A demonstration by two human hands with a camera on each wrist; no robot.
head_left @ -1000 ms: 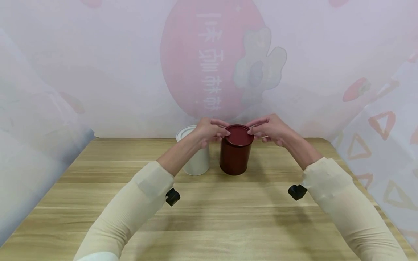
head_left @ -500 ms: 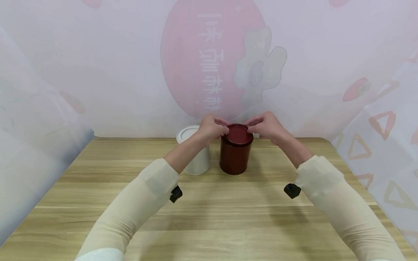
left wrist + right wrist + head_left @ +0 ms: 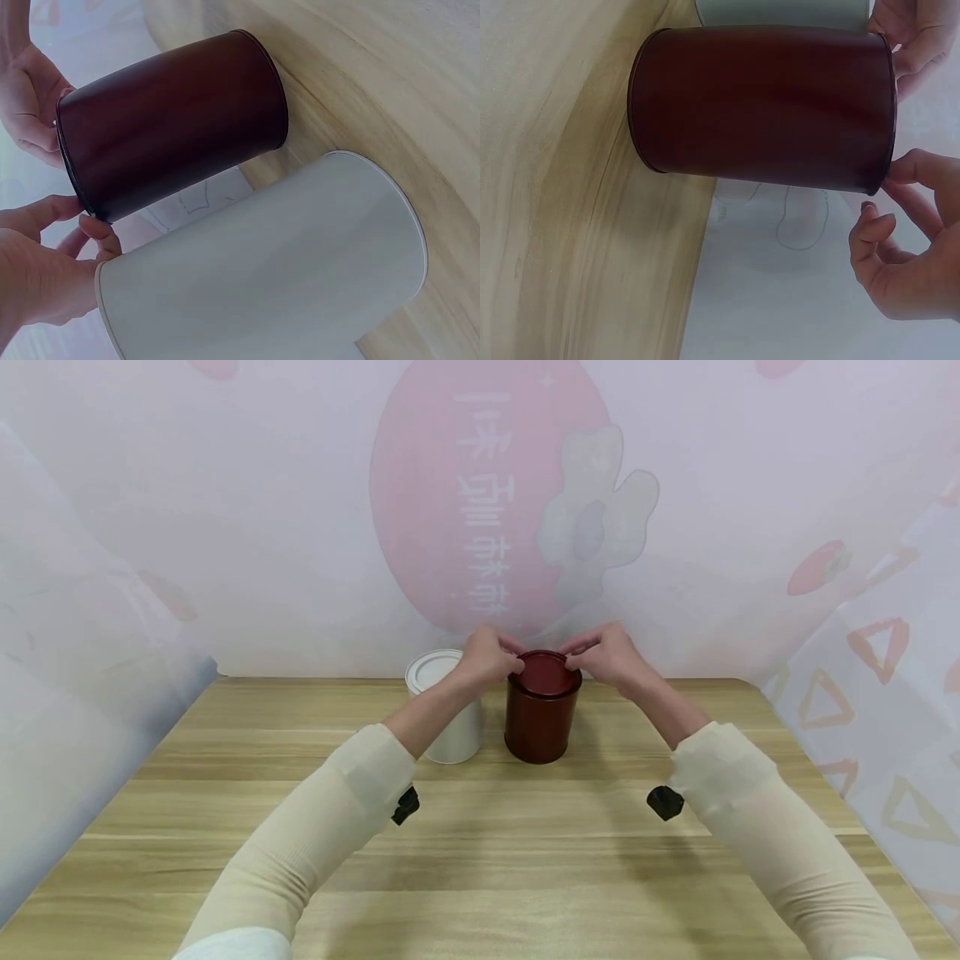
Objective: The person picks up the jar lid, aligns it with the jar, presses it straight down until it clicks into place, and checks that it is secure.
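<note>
On the desk (image 3: 480,860), a white tin (image 3: 450,710) stands just left of the dark red tin (image 3: 542,714). Lifting its lid (image 3: 545,670) evenly on both sides should keep it from jamming. The left hand (image 3: 487,658) pinches the lid's left rim; the right hand (image 3: 606,656) pinches its right rim, each grip narrow, fingertips curled.
</note>
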